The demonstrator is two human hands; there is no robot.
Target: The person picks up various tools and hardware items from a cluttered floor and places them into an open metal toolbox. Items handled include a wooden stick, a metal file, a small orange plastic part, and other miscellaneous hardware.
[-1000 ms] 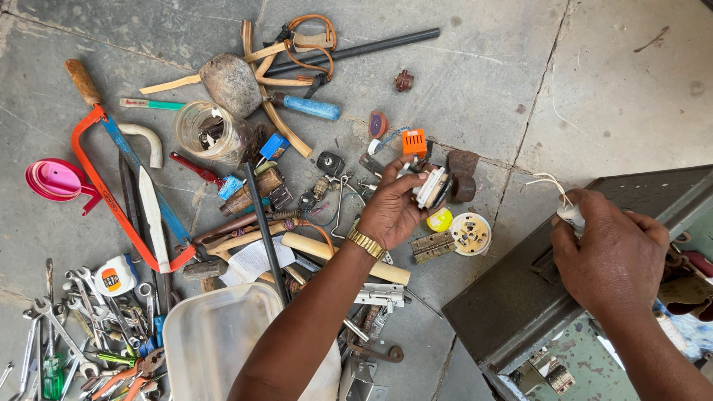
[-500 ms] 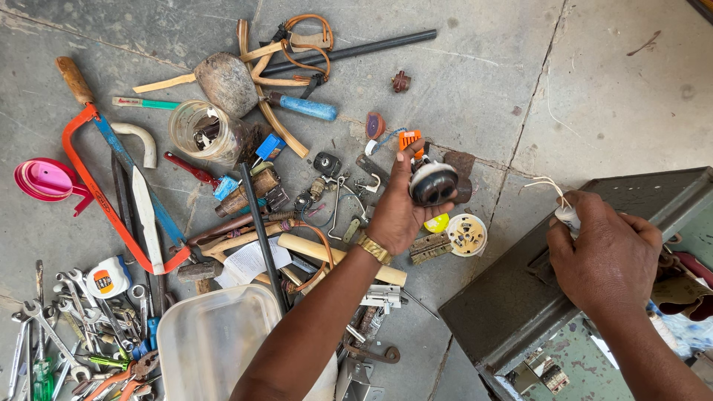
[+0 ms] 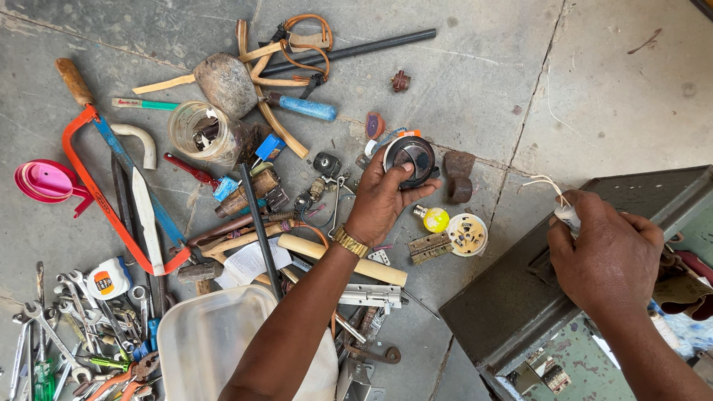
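My left hand (image 3: 380, 200), with a gold watch at the wrist, grips a round black disc-shaped part (image 3: 410, 159) above a heap of tools on the stone floor. My right hand (image 3: 605, 252) is closed around a small white plug-like piece (image 3: 567, 216) with thin white wires (image 3: 542, 184), held over the edge of a grey metal toolbox (image 3: 520, 297). Just right of my left hand lie a small yellow bulb (image 3: 434, 219) and a round white socket plate (image 3: 466, 235).
A red hacksaw (image 3: 104, 200), wooden handles, a black rod (image 3: 349, 50), a clear jar (image 3: 202, 134), a pink funnel (image 3: 44, 181), several spanners (image 3: 52, 334) and a translucent plastic tub (image 3: 215, 341) crowd the floor at left. A rusty block (image 3: 459, 175) lies beside the disc.
My left hand picked up the round black part from the pile and turned it so its dark face shows. My right hand stayed on the white piece at the toolbox.
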